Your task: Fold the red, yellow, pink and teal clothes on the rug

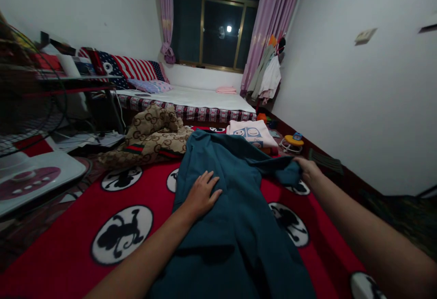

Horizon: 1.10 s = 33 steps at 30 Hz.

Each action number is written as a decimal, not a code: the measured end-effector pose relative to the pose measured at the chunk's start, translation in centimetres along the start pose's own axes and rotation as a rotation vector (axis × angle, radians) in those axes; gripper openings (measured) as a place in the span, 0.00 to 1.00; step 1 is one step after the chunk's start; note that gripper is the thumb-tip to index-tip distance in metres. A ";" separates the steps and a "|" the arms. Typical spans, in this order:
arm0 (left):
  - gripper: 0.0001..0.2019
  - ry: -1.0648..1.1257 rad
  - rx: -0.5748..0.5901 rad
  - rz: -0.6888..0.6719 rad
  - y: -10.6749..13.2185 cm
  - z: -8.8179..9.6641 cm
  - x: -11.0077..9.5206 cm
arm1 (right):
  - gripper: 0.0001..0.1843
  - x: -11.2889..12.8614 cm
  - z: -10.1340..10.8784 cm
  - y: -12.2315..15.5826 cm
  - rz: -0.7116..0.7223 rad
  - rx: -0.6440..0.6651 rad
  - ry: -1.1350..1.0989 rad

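A long teal garment point(239, 203) with a sleeve lies spread over a red blanket point(160, 240) printed with dark monkey figures in white ovals. My left hand point(204, 193) rests flat on the garment's left part, fingers extended. Out to the right, my right hand point(307, 170) is closed around the end of the sleeve point(288, 171), which stretches away from the body of the garment. Its fingertips are partly hidden by the cloth. The garment's lower end runs out of the frame toward me.
A brown patterned cloth point(153, 133) is heaped at the back left. Folded pink fabric point(252, 131) lies behind the garment, near a small yellow-topped stool point(292, 141). A low bed point(205, 98) stands under the window. Left are a cluttered desk point(88, 80) and a white-and-pink appliance point(37, 180).
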<state>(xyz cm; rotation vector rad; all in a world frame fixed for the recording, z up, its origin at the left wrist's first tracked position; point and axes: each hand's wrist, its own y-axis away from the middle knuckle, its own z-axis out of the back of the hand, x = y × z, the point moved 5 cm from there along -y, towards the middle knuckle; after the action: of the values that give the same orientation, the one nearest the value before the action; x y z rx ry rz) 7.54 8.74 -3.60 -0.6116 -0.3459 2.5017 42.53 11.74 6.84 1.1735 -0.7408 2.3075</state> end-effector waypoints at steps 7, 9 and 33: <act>0.12 0.261 -0.165 -0.248 1.2 2.8 -1.1 | 0.36 16.2 -7.9 5.8 0.562 0.525 -0.298; 0.11 0.283 -0.213 -0.267 1.3 3.1 -1.1 | 0.32 17.5 -8.3 10.0 0.821 0.603 -0.202; 0.20 -0.062 -0.122 -0.032 5.3 5.5 0.7 | 0.21 -6.3 0.3 17.6 0.225 0.740 0.341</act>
<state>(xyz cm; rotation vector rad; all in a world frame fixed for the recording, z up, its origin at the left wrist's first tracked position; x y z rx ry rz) 1.98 4.10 -0.98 -0.5728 -0.5311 2.4859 35.58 -2.66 -2.77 0.9400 0.1430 2.9868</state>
